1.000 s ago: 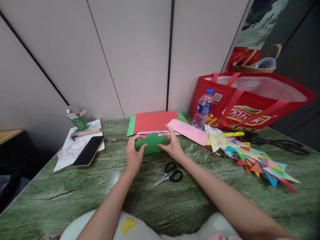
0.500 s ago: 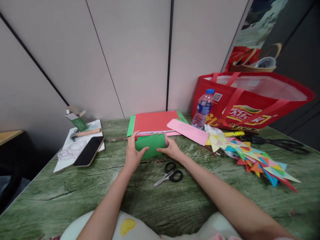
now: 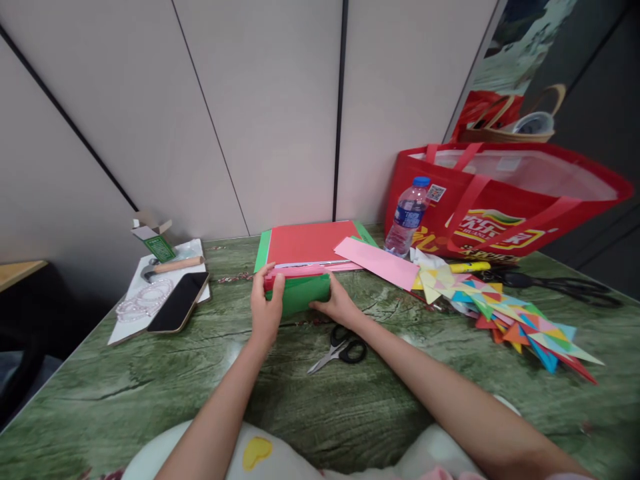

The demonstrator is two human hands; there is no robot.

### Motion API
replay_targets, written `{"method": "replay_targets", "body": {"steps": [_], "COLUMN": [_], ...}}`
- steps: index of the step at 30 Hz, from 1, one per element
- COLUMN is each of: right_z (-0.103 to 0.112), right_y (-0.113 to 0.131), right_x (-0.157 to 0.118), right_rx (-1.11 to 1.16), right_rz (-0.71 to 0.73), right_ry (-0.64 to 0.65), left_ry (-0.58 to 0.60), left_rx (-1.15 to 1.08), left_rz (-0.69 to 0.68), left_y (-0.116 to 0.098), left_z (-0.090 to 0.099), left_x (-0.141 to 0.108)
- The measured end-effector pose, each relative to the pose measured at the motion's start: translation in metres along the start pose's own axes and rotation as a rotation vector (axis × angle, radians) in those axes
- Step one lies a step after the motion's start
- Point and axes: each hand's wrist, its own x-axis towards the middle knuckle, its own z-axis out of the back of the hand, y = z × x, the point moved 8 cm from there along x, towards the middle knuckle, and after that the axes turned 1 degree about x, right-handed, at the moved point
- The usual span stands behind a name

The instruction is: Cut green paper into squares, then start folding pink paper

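Between my two hands is a small stack of coloured paper [image 3: 300,293], green on the side toward me, with red and pink layers showing along its top. My left hand [image 3: 267,303] grips its left end, thumb over the near face and fingers behind. At the right end, my right hand [image 3: 339,303] holds it with the thumb low on the green; its other fingers are mostly hidden behind. Black-handled scissors [image 3: 340,350] lie on the table just below the stack. Behind it rests a pile of red and green sheets [image 3: 315,241], with a pink strip [image 3: 377,262] across its right corner.
At left, a phone [image 3: 179,302], a hammer [image 3: 173,267] and a small green box [image 3: 159,245] lie on or beside a white board. To the right stand a water bottle [image 3: 407,217] and a red bag [image 3: 500,200], with folded paper pieces [image 3: 510,313] in front.
The stack has tipped so its pink and red layers now show along the top. My left thumb has moved up to its upper left part, and my right hand has shifted slightly.
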Motion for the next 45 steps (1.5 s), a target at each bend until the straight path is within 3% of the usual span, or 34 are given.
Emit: {"method": "replay_targets", "body": {"steps": [7, 13, 18, 26, 34, 39, 42, 45], "right_z": [-0.011, 0.003, 0.000, 0.003, -0.001, 0.010, 0.012, 0.010], "right_y": [0.016, 0.043, 0.072, 0.052, 0.055, 0.042, 0.039, 0.046], "right_x": [-0.003, -0.006, -0.007, -0.003, 0.002, 0.007, 0.006, 0.005], "right_rx": [0.006, 0.012, -0.116, -0.078, -0.105, -0.145, -0.155, -0.150], "right_rz": [-0.016, 0.028, 0.142, 0.107, 0.094, 0.055, 0.037, 0.043], "right_ry": [0.024, -0.252, -0.324, -0.357, -0.407, -0.494, -0.523, -0.508], "left_ry": [-0.079, -0.103, -0.167, -0.224, -0.257, -0.286, -0.259, -0.307], "left_rx": [-0.099, -0.163, -0.133, -0.197, -0.078, -0.112, -0.024, 0.051], "left_rz": [0.161, 0.209, 0.257, 0.291, 0.217, 0.195, 0.156, 0.100], "left_y": [0.021, 0.022, 0.020, 0.032, 0.018, 0.011, 0.003, -0.004], "left_z": [-0.001, -0.003, -0.002, 0.000, 0.004, 0.007, 0.001, 0.002], "left_x": [0.000, -0.002, -0.004, -0.002, 0.000, -0.005, -0.010, -0.014]}}
